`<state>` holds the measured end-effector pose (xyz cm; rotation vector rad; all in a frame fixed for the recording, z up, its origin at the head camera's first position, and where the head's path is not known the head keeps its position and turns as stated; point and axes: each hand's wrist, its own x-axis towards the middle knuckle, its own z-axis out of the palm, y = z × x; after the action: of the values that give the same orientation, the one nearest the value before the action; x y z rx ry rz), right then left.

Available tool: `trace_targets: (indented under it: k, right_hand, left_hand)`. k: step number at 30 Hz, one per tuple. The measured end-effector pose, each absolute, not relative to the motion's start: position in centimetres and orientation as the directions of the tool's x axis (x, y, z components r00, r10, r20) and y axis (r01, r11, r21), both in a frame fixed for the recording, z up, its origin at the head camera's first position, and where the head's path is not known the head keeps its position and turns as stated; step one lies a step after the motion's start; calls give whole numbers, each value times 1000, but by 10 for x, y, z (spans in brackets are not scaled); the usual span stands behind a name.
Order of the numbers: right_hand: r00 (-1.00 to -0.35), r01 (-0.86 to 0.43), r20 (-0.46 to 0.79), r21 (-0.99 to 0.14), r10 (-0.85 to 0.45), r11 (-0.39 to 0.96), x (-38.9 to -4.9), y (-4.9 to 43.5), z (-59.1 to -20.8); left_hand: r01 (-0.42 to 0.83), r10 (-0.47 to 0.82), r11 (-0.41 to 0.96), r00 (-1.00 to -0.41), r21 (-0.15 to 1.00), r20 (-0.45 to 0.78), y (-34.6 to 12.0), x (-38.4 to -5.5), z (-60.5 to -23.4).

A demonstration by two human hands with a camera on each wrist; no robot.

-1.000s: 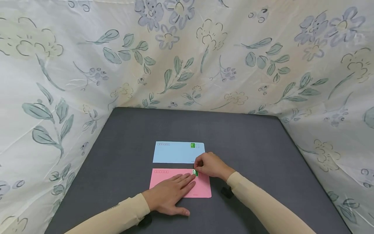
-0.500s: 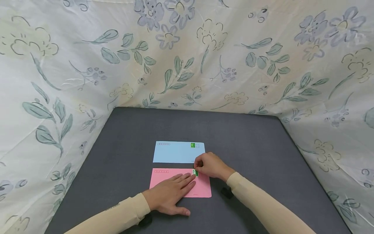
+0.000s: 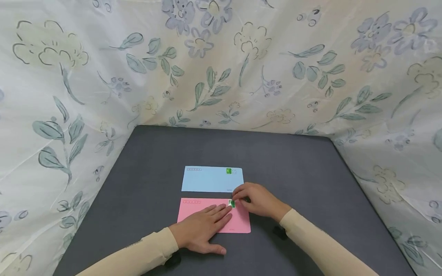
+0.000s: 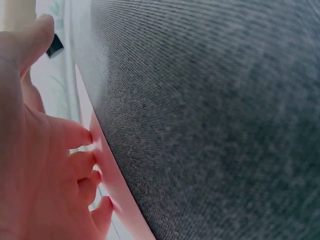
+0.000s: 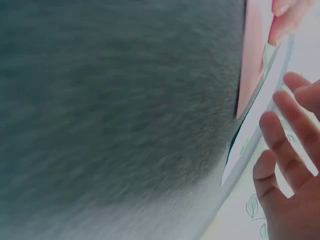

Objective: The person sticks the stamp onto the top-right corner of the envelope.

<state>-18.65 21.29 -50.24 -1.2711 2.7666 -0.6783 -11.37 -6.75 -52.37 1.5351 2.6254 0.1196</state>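
Note:
A pink envelope (image 3: 241,222) lies flat on the dark table, with a green stamp (image 3: 231,203) at its upper right corner. My left hand (image 3: 203,229) is spread flat across the envelope, its fingertips touching the paper just below the stamp. In the left wrist view its fingers meet the envelope's pink edge (image 4: 114,172). My right hand (image 3: 259,199) hovers at the stamp's right side, fingers loosely bent. The right wrist view shows these fingers (image 5: 280,137) apart, with nothing between them.
A blue envelope (image 3: 210,180) lies just beyond the pink one, with a green stamp (image 3: 229,171) at its top right. The dark table (image 3: 155,153) is bordered by a floral curtain (image 3: 248,76) at the back and sides.
My right hand has loosened its pinch at the stamp's top edge and shifted slightly right. The left hand has stayed in place on the pink envelope.

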Motion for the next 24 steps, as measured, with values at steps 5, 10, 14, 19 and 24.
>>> trace_targets:
  k: [5, 10, 14, 19, 24]
  right_hand:
    - [-608, -774, 149, -332, -780, 539, -176, 225, -500]
    - [-596, -785, 139, -308, -791, 537, -170, 230, -500]
    - [-584, -801, 135, -255, -800, 542, -168, 231, -501]
    - [-555, -825, 111, -197, -824, 529, -171, 224, -505]
    - [-571, -815, 94, -185, -815, 549, -167, 230, -508]
  left_hand:
    - [865, 872, 490, -487, 111, -49, -63, -114, -524]
    - [868, 875, 484, -481, 115, -50, -58, -113, -523]
    - [862, 874, 486, -484, 142, -47, -57, -111, -525]
    - [841, 855, 517, -517, 161, -47, -63, -104, -529]
    - [859, 867, 493, -498, 139, -2, -61, -102, -532]
